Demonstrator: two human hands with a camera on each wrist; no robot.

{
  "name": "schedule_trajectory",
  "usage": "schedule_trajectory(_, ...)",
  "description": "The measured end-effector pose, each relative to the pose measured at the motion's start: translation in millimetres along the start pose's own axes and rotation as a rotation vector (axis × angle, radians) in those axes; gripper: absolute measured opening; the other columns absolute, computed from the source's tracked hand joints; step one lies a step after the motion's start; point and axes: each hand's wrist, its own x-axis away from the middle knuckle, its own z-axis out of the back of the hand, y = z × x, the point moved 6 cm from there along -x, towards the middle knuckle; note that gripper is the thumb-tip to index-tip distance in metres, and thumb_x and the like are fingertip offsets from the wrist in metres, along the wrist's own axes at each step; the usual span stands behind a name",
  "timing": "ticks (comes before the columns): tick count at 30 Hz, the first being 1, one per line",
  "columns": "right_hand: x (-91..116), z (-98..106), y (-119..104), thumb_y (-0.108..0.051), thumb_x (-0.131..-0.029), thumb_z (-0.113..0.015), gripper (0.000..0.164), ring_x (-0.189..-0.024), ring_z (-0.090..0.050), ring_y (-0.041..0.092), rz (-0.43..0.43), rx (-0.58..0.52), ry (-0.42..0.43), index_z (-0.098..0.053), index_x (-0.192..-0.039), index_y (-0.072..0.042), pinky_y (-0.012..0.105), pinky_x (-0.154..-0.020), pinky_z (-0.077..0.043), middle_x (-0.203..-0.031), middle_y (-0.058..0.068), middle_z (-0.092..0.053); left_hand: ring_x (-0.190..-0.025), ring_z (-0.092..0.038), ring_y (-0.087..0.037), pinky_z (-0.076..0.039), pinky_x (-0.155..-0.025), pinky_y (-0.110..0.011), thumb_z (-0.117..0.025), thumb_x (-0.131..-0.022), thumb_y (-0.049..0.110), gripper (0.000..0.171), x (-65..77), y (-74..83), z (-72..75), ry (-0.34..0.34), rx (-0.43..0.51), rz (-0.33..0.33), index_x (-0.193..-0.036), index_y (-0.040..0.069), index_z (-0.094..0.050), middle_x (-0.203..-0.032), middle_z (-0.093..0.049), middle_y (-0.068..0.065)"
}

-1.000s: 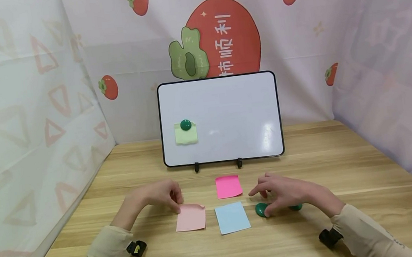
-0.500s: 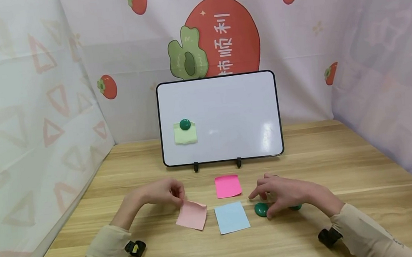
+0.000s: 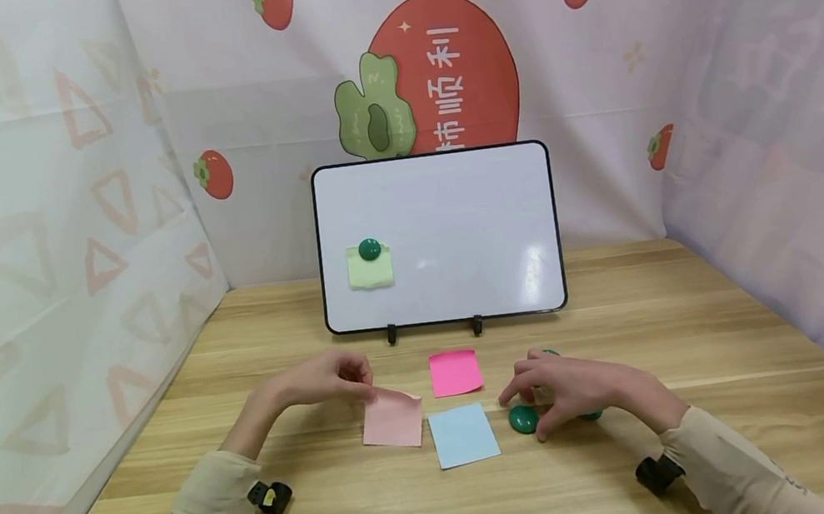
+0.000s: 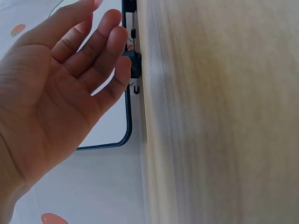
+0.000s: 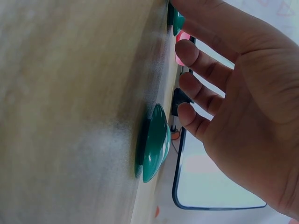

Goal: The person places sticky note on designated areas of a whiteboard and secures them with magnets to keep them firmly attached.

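My left hand (image 3: 334,376) pinches the upper left corner of a pale pink sticky note (image 3: 393,420); in the left wrist view the palm and curled fingers of that hand (image 4: 70,84) show, with the note mostly hidden. The right hand (image 3: 576,382) hovers low over the table, fingers loosely bent, thumb and forefinger tips on either side of a round green magnet (image 3: 523,419). Another green magnet (image 3: 591,416) lies partly under its palm, large in the right wrist view as a domed green magnet (image 5: 156,144). A further green magnet (image 3: 550,352) peeks out behind the knuckles.
A blue sticky note (image 3: 464,436) and a bright pink sticky note (image 3: 456,373) lie between the hands. Behind them a whiteboard (image 3: 455,236) stands on black feet. On it, a green magnet (image 3: 369,250) holds a pale green note (image 3: 371,276). Printed cloth (image 3: 267,239) surrounds the wooden table (image 3: 378,512).
The left hand has moved slightly right and away from me, drawing the pale pink note along and turning it. The right hand has stayed almost in place, its thumb shifting slightly off the near magnet.
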Motion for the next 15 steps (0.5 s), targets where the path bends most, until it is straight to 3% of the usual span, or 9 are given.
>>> schedule_trajectory(7,0.4,-0.3,2.0,-0.042,-0.079,-0.082,0.049,-0.096,-0.043,0.009,-0.021,-0.011,-0.001,-0.067,-0.124,-0.027,0.024,-0.082,-0.040,-0.097,-0.014,-0.056,-0.079,-0.061,-0.011,-0.051,-0.073,-0.024,-0.075,-0.089,0.022,0.014,-2.3,1.9,2.2,0.030,0.077,-0.058,-0.094,0.012,-0.068,-0.087,-0.070,0.002)
schedule_trajectory(15,0.6,-0.6,2.9,-0.043,-0.080,-0.081,0.048,-0.097,-0.043,0.010,-0.034,-0.028,-0.008,-0.067,-0.124,-0.028,0.025,-0.081,-0.040,-0.097,-0.013,-0.056,-0.085,-0.064,-0.010,-0.052,-0.077,-0.025,-0.075,-0.089,0.025,0.011,-3.0,4.6,4.6,0.072,0.019,-0.075,-0.098,0.018,-0.077,-0.093,-0.074,0.004)
